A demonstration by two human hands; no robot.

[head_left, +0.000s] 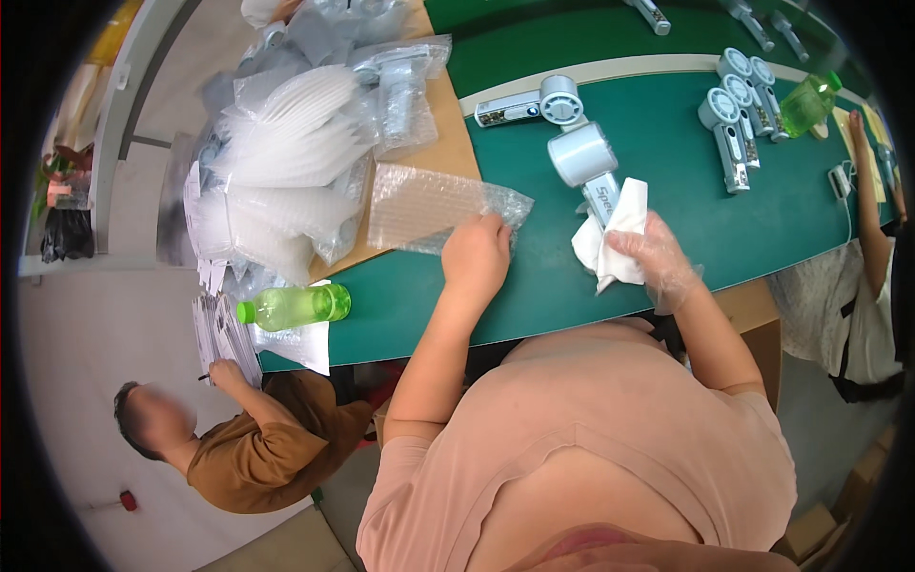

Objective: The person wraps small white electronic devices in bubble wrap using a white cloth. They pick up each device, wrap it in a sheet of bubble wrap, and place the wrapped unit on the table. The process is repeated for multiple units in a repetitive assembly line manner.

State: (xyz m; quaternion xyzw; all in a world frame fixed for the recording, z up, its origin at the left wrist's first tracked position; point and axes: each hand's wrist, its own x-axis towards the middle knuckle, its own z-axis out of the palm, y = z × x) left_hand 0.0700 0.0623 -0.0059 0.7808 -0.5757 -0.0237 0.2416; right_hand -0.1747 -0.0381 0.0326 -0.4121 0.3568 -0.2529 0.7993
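My left hand point(475, 255) pinches the near edge of a clear bubble-wrap bag point(429, 208) lying across the cardboard and the green table point(534, 286). My right hand point(656, 259), in a thin clear plastic glove, grips a white cloth point(610, 238) and with it the handle of a white handheld fan point(583, 157). The fan's round head points away from me and lies on the green surface.
A stack of white bagged parts point(286, 162) sits on cardboard at the left. A green bottle point(295, 307) lies at the table's near left edge. More white fans point(739, 105) and another green bottle point(805, 103) are far right. One person crouches lower left point(248, 439), another sits right point(858, 286).
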